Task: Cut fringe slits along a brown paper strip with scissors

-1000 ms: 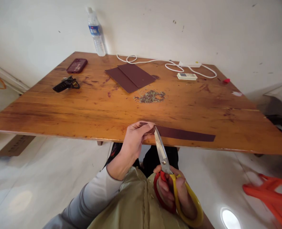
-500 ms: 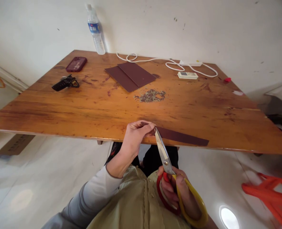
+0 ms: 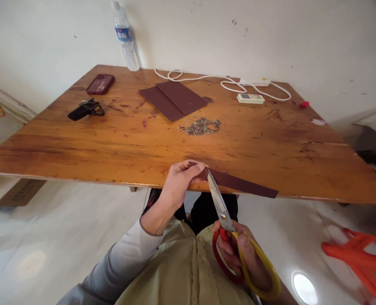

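Note:
My left hand [image 3: 183, 180] pinches one end of a dark maroon strip [image 3: 243, 183] at the table's front edge; the strip's other end points right. In my right hand [image 3: 243, 254] are large scissors [image 3: 219, 203] with one red and one yellow handle loop. Their blades look nearly closed, and the tips touch the strip beside my left fingertips. Beyond my hands lies a small pile of thin shavings [image 3: 202, 126]. Two maroon sheets [image 3: 173, 101] overlap behind the pile.
On the wooden table [image 3: 111, 148] are a phone [image 3: 100, 84], a black strapped object [image 3: 86, 109], a bottle [image 3: 126, 42] by the wall, a white remote [image 3: 250, 98] and a white cable with a power strip [image 3: 254, 82]. An orange-red frame [image 3: 359, 258] stands at lower right.
The scissors and my right hand have shifted slightly right. The strip's free end has dipped a little. My left hand keeps its pinch.

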`<state>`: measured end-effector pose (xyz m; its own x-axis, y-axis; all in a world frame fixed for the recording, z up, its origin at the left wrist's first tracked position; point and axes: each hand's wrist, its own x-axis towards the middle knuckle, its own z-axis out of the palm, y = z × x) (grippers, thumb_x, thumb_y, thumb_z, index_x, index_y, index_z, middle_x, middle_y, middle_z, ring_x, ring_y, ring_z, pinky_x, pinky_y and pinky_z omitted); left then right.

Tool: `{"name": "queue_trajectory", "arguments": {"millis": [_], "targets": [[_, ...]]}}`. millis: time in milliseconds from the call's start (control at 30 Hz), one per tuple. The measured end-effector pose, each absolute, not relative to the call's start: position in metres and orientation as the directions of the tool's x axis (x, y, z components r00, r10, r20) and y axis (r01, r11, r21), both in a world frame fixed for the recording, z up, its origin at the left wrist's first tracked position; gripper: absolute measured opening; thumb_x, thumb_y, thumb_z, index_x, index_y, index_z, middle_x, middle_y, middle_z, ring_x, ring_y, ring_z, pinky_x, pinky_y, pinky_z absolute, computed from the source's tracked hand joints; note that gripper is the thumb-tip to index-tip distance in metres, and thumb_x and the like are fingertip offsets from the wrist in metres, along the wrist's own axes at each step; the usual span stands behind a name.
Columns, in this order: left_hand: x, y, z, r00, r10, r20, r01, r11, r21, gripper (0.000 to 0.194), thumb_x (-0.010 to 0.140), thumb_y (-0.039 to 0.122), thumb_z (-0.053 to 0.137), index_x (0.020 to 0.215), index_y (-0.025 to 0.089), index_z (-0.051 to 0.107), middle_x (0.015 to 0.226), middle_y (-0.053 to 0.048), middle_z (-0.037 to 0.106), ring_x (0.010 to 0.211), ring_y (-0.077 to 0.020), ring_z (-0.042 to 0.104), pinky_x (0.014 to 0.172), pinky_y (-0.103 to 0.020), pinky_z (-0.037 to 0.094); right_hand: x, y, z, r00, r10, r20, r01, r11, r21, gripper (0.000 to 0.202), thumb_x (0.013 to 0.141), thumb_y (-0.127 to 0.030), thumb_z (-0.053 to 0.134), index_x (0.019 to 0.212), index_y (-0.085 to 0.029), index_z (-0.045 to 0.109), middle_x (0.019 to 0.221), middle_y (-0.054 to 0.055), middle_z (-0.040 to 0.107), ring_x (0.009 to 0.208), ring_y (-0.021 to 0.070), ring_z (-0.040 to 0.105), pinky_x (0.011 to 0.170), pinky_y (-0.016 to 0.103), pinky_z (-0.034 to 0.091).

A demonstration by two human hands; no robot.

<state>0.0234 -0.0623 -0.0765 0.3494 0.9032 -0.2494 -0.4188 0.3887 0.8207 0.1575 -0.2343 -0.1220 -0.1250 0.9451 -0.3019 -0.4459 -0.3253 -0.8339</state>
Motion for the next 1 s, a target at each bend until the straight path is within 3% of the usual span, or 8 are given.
{"name": "queue_trajectory", "arguments": {"millis": [233,667,1000], "targets": [[0.023,-0.062,-0.078,0.362,0.882,-0.301,-0.397,0.438,0.806,0.017,0.060,0.028,0.086,0.064,0.015,0.077,0.066,-0.004,0.071,0.061,-0.0145,0.064,0.062,-0.027,0.051,0.158,-0.238,-0.127,-0.141,0.947,-0.289,-0.472,-0.321,-0.821,0.057,0.091,-0.076,0.057,0.103,-0.021,0.065,0.065,-0.007,0.043,0.042,0.0048,0.022,0.035,0.017,0.028],[0.021,-0.062,-0.075,0.388,0.894,-0.226,-0.325,0.362,0.874,0.015,0.064,0.029,0.081,0.061,0.015,0.076,0.061,-0.004,0.069,0.058,-0.0130,0.060,0.063,-0.027,0.051,0.156,-0.233,-0.112,-0.173,0.926,-0.336,-0.437,-0.378,-0.816,0.063,0.086,-0.083,0.057,0.089,-0.021,0.059,0.061,-0.009,0.038,0.041,0.0044,0.019,0.034,0.016,0.023],[0.019,-0.058,-0.080,0.433,0.878,-0.205,-0.270,0.343,0.900,0.016,0.067,0.030,0.080,0.065,0.015,0.076,0.062,-0.002,0.069,0.059,-0.0126,0.061,0.067,-0.029,0.053,0.170,-0.239,-0.118,-0.163,0.927,-0.337,-0.384,-0.374,-0.844,0.053,0.093,-0.074,0.057,0.093,-0.021,0.058,0.064,-0.009,0.039,0.042,0.0048,0.020,0.034,0.015,0.025]]}}
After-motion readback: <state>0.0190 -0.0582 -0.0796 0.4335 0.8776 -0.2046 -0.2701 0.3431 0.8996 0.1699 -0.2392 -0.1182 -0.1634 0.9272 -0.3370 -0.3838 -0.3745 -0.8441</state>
